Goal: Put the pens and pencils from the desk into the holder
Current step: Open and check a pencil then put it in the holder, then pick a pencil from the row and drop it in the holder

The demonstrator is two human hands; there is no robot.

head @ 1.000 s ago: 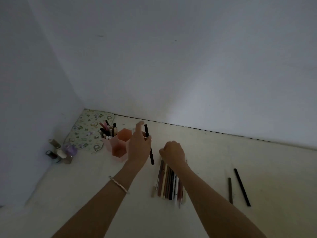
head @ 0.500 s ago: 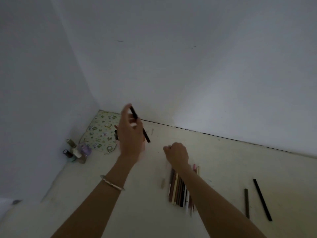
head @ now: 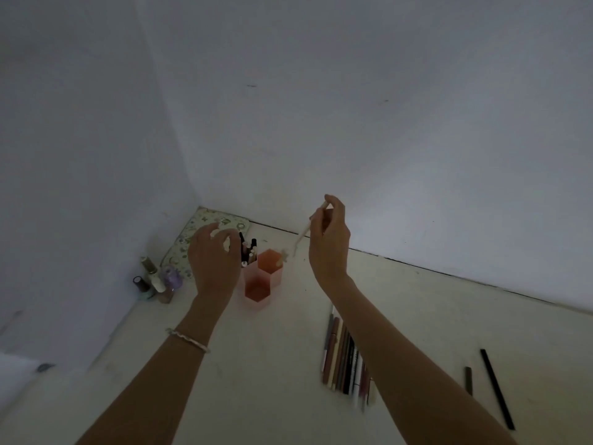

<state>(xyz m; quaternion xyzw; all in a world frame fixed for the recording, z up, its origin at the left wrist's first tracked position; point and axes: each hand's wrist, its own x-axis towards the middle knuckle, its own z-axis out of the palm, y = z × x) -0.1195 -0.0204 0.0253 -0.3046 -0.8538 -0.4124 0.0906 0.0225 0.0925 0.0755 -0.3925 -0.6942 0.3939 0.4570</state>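
Both forearms are showing bare, with no sleeves reaching into view. The left wrist is wearing a thin, pale silvery bracelet (head: 187, 340), lying slightly slanted just below the left hand (head: 213, 261). The right hand (head: 329, 242) is wearing nothing visible.

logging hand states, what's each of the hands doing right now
Left hand: open, fingers curled, holding nothing, above the pink holder.
Right hand: closed on a thin pale pencil, raised over the desk.

Dim corner of plain white walls (head: 353, 107) above a pale cream desk (head: 263, 380).
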